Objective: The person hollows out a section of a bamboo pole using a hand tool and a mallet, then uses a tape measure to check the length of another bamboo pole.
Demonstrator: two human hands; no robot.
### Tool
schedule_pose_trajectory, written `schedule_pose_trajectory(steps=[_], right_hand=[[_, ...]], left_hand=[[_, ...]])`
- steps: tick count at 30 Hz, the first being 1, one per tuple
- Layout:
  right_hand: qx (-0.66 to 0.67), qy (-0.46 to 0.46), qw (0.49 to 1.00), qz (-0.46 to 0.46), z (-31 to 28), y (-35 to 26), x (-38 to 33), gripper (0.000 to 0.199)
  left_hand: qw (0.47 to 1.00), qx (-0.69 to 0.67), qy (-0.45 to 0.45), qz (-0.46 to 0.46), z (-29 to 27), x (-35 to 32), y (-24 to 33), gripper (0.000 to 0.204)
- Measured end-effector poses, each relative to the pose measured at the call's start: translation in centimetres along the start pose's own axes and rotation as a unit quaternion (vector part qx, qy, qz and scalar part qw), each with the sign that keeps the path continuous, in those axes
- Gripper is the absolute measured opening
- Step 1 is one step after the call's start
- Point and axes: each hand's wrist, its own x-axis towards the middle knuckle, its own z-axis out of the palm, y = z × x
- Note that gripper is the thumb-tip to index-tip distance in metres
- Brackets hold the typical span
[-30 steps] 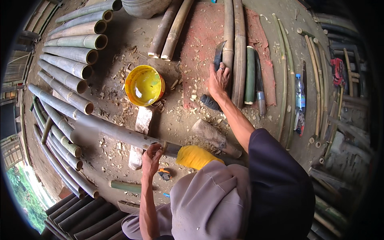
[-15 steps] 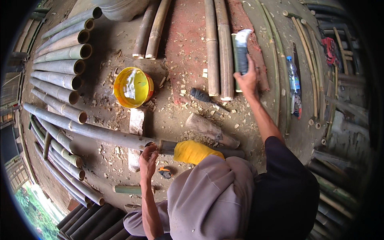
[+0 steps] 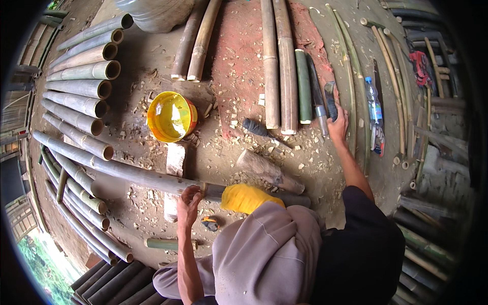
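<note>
The right hand [image 3: 339, 124] is wrapped around the dark handle of a short curved knife [image 3: 332, 102], whose blade points away from the person. The left hand [image 3: 188, 202] has its fingers loosely bent, fingertips at the near edge of a long grey bamboo pole [image 3: 132, 171]; whether it grips the pole cannot be told. Just left of the right hand lies a long tool [image 3: 321, 112] with a metal collar, then a green bamboo piece [image 3: 304, 86] and two brown bamboo poles [image 3: 288, 71]. To that hand's right are thin green strips [image 3: 354, 86] and, farther out, a clear bottle [image 3: 375, 104]. Just right of the left hand, yellow cloth [image 3: 246, 197] covers the long pole; below that hand sits a small orange-and-black object [image 3: 210, 222]. Beyond it, farther from the person, stands a yellow bucket [image 3: 173, 137].
</note>
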Motion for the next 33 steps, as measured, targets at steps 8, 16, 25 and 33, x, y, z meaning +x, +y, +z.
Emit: schedule_pose_trajectory(steps=[8,16,25,33], right_hand=[[-0.001,-0.153,0.981,-0.121,4.0,-14.0,-5.2,0.085],[0.045,-0.247,0.951,-0.179,5.5,-14.9,-1.0,0.103],[0.061,-0.212,0.932,-0.289,6.9,-13.9,3.3,0.104],[0.102,-0.163,0.944,-0.268,15.6,-24.0,10.3,0.099]], left_hand=[[1.0,0.01,0.01,-0.001,0.8,0.0,-0.1,0.024],[1.0,0.026,0.017,0.003,1.0,0.0,-0.6,0.025],[0.999,0.049,0.016,0.009,0.9,0.7,-1.0,0.027],[1.0,0.024,0.016,-0.006,0.8,0.3,-0.9,0.021]])
